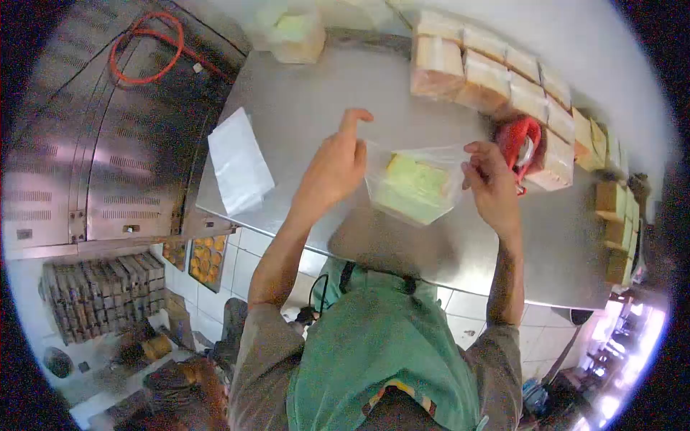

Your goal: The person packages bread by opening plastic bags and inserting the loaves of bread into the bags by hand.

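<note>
A clear plastic bag (381,195) with a pale green loaf (417,183) inside rests on the steel table in front of me. My left hand (336,164) is at the bag's upper left corner, its index finger raised and the other fingers curled against the plastic. At the opposite corner, my right hand (492,183) pinches the bag's open edge between thumb and fingers. The plastic is spread between both hands. Beyond my right hand stands a red tape dispenser (519,147), close to the wrapped loaves.
Wrapped loaves (485,75) line the table's (345,86) back right. More loaves (611,201) stand at the right end. A stack of flat bags (241,161) lies left, with another bagged green loaf (291,36) behind. Steel oven doors (129,158) stand left of the table.
</note>
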Available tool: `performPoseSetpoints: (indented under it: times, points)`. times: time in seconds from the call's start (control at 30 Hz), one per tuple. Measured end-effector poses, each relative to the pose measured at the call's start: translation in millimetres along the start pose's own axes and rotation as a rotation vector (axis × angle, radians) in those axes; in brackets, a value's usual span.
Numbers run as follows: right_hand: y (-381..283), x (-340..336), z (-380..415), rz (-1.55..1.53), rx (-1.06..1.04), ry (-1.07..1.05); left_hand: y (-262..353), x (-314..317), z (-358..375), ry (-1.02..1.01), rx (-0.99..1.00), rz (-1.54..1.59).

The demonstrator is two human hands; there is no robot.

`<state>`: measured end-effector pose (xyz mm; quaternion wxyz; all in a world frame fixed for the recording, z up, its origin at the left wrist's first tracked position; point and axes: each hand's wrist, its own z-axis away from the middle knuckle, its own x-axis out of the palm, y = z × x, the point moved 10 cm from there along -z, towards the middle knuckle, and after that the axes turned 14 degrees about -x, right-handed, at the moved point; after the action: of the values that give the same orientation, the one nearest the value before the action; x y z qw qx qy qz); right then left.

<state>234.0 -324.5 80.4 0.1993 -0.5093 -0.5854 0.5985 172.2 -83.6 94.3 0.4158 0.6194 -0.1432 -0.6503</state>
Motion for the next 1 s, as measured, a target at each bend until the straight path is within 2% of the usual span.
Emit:
performPoseSetpoints:
  times: [0.07, 0.13, 0.2, 0.23, 0.3, 0.37, 0.43, 0.47, 0.53, 0.57, 0.63, 0.67, 0.7, 0.77, 0.83, 0.9, 0.97, 1.0]
  points:
    - [-13, -10, -13, -0.070, -0.133, 0.231, -13, -17, -18, 0.079, 0.040, 0.092]
    - [-11, -14, -11, -0.068, -0.188, 0.417, -39, -27, -25, 0.105, -0.070, 0.312]
    - [14, 2, 13, -0.228, -0.314, 0.561, -74, -30, -30, 0.137, -0.129, 0.459]
    - [43, 29, 28, -0.400, -0.274, 0.588, -102, -27, -32, 0.159, -0.136, 0.496]
    - [47, 91, 47, -0.192, -0.269, 0.378, -143, -25, -50, 0.194, -0.145, 0.520]
    - [89, 165, 60, -0.164, 0.146, 0.026, -174, -21, -68, 0.196, -0.155, 0.494]
    - [106, 187, 52, 0.157, 0.412, -0.015, -197, -23, -105, 0.204, -0.152, 0.565]
    - [115, 191, 37, 0.152, 0.297, 0.063, -208, -24, -129, 0.203, -0.149, 0.597]
    - [143, 198, 17, 0.144, 0.067, 0.216, -238, -14, -186, 0.107, -0.229, 0.881]
    - [134, 199, -1, 0.159, 0.029, 0.244, -246, -10, -211, 0.051, -0.271, 1.022]
    - [111, 200, -62, 0.194, -0.049, 0.298, -254, -21, -242, 0.084, -0.450, 1.173]
    - [132, 204, -82, 0.174, -0.042, 0.291, -259, -26, -257, 0.102, -0.541, 1.247]
    - [164, 206, -102, 0.155, -0.038, 0.280, -263, -37, -278, 0.179, -0.477, 1.178]
    - [177, 210, -148, 0.093, -0.077, 0.263, -289, -46, -316, 0.342, -0.366, 1.033]
    - [150, 212, -202, 0.007, -0.168, 0.255, -313, -18, -373, 0.256, -0.186, 1.030]
    - [157, 215, -239, 0.075, -0.142, 0.211, -310, -16, -383, 0.198, -0.162, 1.142]
    - [155, 218, -270, 0.085, -0.130, 0.209, -279, -38, -356, 0.149, -0.290, 1.374]
    - [144, 221, -283, 0.061, -0.133, 0.227, -280, -37, -356, 0.157, -0.287, 1.372]
